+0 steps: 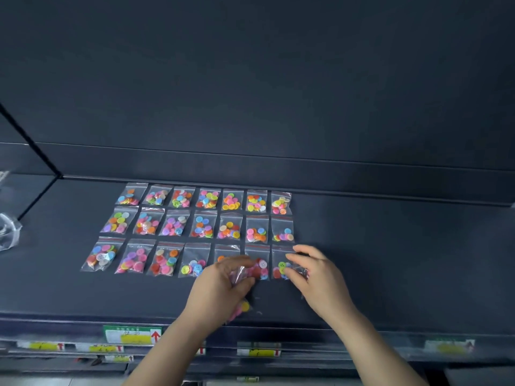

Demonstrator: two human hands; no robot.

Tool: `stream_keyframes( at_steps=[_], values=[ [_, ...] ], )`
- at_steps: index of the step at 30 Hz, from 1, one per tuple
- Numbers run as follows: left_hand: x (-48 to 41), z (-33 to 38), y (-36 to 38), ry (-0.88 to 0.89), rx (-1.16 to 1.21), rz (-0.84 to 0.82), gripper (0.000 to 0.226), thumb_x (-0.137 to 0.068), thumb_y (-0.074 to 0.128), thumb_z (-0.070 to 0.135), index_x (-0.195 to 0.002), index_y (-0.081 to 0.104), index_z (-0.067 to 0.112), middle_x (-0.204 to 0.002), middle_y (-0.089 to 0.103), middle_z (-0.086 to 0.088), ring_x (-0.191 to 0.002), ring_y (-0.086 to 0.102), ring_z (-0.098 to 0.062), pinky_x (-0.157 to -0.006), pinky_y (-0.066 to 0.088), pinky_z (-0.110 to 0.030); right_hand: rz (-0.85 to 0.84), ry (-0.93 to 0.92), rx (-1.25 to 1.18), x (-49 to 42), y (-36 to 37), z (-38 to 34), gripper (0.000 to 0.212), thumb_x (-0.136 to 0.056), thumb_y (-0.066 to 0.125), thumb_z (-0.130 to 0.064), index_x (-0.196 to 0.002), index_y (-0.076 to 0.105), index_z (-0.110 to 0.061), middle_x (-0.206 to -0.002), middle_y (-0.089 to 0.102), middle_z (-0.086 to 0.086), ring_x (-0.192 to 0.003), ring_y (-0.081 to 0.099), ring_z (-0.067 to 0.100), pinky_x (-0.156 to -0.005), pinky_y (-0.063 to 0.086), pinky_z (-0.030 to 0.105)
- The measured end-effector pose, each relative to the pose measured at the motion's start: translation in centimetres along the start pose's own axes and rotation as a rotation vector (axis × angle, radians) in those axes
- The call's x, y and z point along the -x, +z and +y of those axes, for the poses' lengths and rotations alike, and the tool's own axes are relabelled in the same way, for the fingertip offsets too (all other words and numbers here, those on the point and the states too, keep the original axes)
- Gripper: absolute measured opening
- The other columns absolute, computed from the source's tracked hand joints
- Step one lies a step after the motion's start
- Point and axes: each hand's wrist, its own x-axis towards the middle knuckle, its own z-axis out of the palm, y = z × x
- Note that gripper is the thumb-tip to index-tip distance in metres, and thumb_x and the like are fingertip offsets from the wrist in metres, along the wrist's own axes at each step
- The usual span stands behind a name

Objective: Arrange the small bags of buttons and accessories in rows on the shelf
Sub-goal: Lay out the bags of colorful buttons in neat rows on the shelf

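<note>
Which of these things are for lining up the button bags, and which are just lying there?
For the job:
- rows of button bags
- front-row end bag, being pinched
- held bunch of button bags
- shelf

Just lying about:
- crumpled clear plastic, far left
- price labels on the shelf edge

Your head camera looks forward and down onto the shelf [390, 260] from close in front. Its back wall [250, 79] fills your upper view.

On the shelf [390, 260], bags of buttons [203, 228] lie in three rows of seven; loose plastic [8, 232] lies far left, labels [133, 334] along the front edge.
</note>
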Motion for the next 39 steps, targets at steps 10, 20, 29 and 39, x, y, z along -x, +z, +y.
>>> stream_keyframes(
  at_steps=[10,20,29,39],
  values=[
    [2.5,-0.8,-5.2,-0.179,0.576,0.052,0.012,-0.076,0.077,0.014,-0.087,0.073,0.010,-0.079,0.075,-0.003,-0.075,0.072,-0.015,-0.063,0.053,-0.021,-0.128,0.299,-0.936,-0.3,-0.5,-4.8,0.035,-0.095,0.045,-0.007,-0.096,0.072,-0.029,-0.104,0.064,-0.007,-0.101,0.058,0.017,-0.084,0.045,0.034],
    [4.7,-4.5,-11.7,-0.171,0.659,0.011,0.015,-0.079,0.074,0.011,-0.079,0.069,-0.003,-0.059,0.068,-0.009,-0.049,0.060,-0.010,-0.050,0.047,-0.016,-0.205,0.272,-0.986,0.6,6.1,-15.3,0.026,-0.083,0.070,-0.005,-0.102,0.069,-0.021,-0.099,0.073,0.001,-0.097,0.069,0.016,-0.087,0.055,0.033],
    [6.1,-10.4,-17.7,-0.229,0.540,0.009,0.014,-0.081,0.073,0.018,-0.071,0.069,0.009,-0.048,0.059,-0.004,-0.040,0.048,-0.018,-0.044,0.041,-0.023,-0.115,0.365,-0.991,0.5,11.3,-20.8,0.002,-0.085,0.069,-0.007,-0.086,0.070,-0.006,-0.080,0.074,0.010,-0.077,0.072,0.022,-0.072,0.059,0.033],
    [6.4,-16.8,-23.0,-0.274,0.306,0.096,0.006,-0.078,0.078,0.015,-0.080,0.073,0.018,-0.076,0.074,0.001,-0.073,0.069,-0.015,-0.067,0.054,-0.027,-0.115,0.098,-0.446,-1.4,16.8,-25.9,0.008,-0.086,0.067,-0.017,-0.081,0.069,-0.022,-0.076,0.071,-0.006,-0.072,0.066,0.010,-0.070,0.058,0.028]
  ],
)
